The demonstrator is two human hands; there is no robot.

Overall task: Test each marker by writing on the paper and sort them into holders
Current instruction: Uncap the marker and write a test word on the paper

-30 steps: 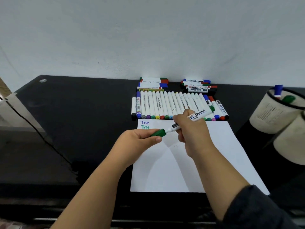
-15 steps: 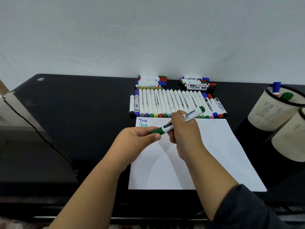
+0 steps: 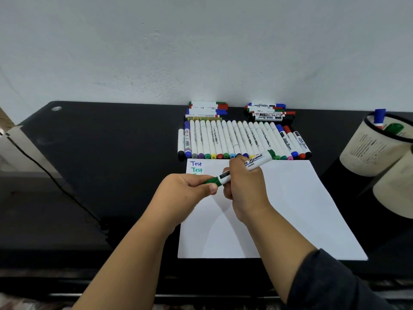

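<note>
Both grips on green marker [image 3: 243,167]

Dark sleeve [image 3: 330,285] on right arm

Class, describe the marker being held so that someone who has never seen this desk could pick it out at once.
Start at the white paper on the black desk. Above its top edge, the left hand and right hand meet on the green whiteboard marker. Unlike the row of markers lying flat behind the paper, it is lifted and slanted, its green cap in the left hand's grip.

One sheet of paper [image 3: 290,209], two holders [image 3: 371,148], two hands [image 3: 187,191].
</note>
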